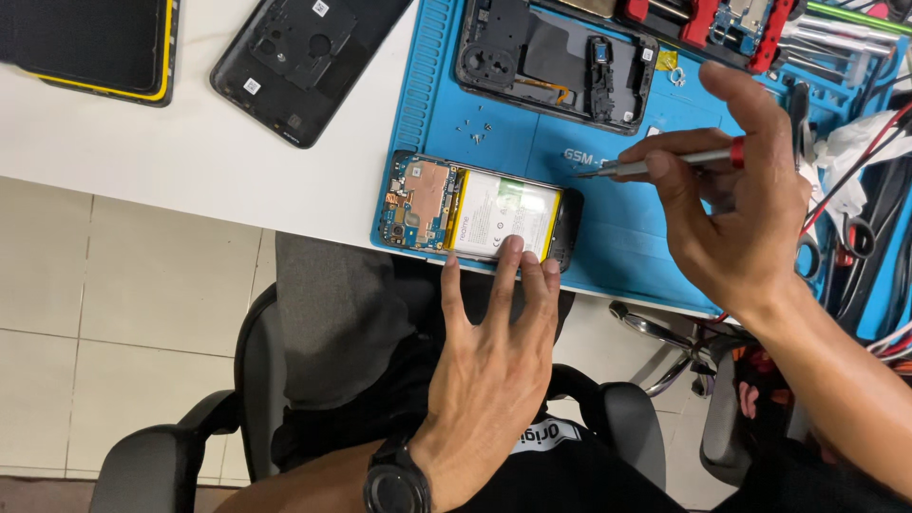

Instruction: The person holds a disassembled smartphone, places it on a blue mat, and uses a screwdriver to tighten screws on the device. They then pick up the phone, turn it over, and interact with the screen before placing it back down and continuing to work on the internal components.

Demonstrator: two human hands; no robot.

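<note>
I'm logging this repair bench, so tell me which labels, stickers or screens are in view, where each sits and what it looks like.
Battery label: white rectangle with a green patch, on the opened phone under the left hand fingertips.
Small white stickers: squares on the black back cover, upper left.
Dark panel: yellow-edged, top left corner; possibly a screen, cannot tell.

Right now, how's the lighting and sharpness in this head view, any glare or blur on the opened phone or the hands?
Head view: lighting is even and soft, with only faint shadows on the blue mat; the opened phone looks sharp, without strong glare; the left hand is crisp; the right hand and its screwdriver are slightly soft; straight edges bend slightly toward the frame's borders.
</note>
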